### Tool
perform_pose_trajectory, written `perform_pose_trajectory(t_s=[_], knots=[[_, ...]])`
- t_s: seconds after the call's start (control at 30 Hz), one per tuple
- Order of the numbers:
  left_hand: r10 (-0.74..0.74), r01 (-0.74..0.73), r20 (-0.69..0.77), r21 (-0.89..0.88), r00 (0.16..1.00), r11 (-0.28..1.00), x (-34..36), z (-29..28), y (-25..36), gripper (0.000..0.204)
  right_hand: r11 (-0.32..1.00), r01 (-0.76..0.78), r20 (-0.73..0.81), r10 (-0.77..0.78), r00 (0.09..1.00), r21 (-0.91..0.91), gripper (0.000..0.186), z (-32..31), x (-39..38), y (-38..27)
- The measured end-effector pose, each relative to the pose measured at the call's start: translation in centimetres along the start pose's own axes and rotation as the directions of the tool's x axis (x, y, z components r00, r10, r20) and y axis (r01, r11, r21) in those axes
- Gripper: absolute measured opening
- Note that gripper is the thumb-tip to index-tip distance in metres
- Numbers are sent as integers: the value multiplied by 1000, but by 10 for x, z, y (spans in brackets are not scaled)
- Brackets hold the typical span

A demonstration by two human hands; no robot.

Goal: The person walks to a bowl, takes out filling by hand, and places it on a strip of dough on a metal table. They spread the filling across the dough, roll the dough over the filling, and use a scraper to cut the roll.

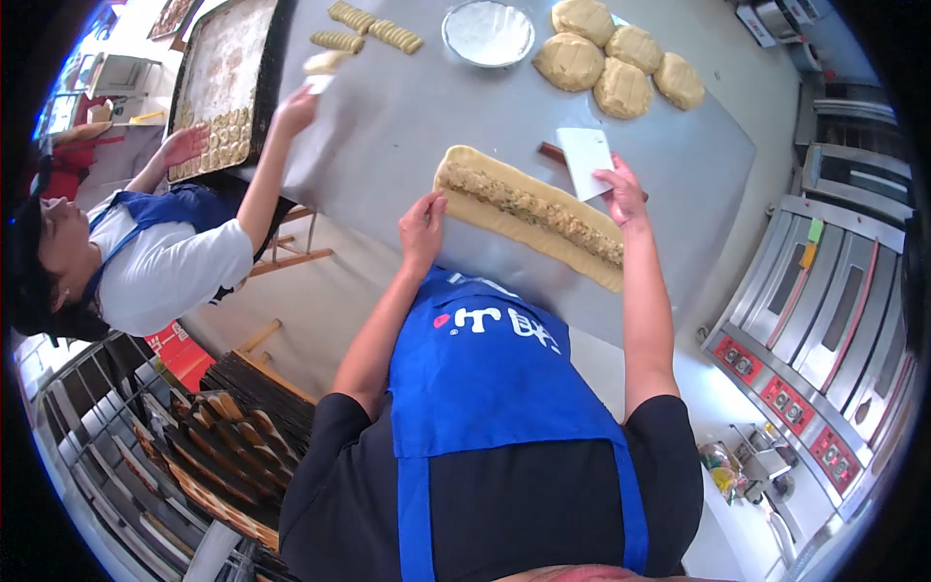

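A long flat strip of dough lies across the steel table, with a band of speckled filling along it. My left hand pinches the near left end of the dough. My right hand, above the strip's right half, grips a white scraper. Partly hidden behind the scraper is a brown wooden rolling pin. Beyond the strip are several dough lumps and a metal bowl of white powder.
A co-worker at the left works by a baking tray, near rows of sliced dough on the steel table. Stacked trays on a rack stand lower left. Steel ovens line the right, beside the table.
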State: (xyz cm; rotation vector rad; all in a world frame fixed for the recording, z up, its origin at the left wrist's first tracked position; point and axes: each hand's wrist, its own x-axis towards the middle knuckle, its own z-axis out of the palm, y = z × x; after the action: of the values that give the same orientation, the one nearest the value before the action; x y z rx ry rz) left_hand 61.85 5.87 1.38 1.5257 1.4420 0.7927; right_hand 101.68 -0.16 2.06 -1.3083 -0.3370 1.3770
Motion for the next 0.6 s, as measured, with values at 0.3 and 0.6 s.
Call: perform_pose_trajectory(t_s=[0.3, 0.6], knots=[[-62, 60, -45, -55, 997, 997, -22, 13, -19, 26, 989, -137, -23, 136, 990, -46, 30, -39, 37, 29], [317, -365, 203, 270, 926, 891, -4, 11, -41, 55, 252, 158, 97, -237, 967, -955, 42, 45, 77, 10]])
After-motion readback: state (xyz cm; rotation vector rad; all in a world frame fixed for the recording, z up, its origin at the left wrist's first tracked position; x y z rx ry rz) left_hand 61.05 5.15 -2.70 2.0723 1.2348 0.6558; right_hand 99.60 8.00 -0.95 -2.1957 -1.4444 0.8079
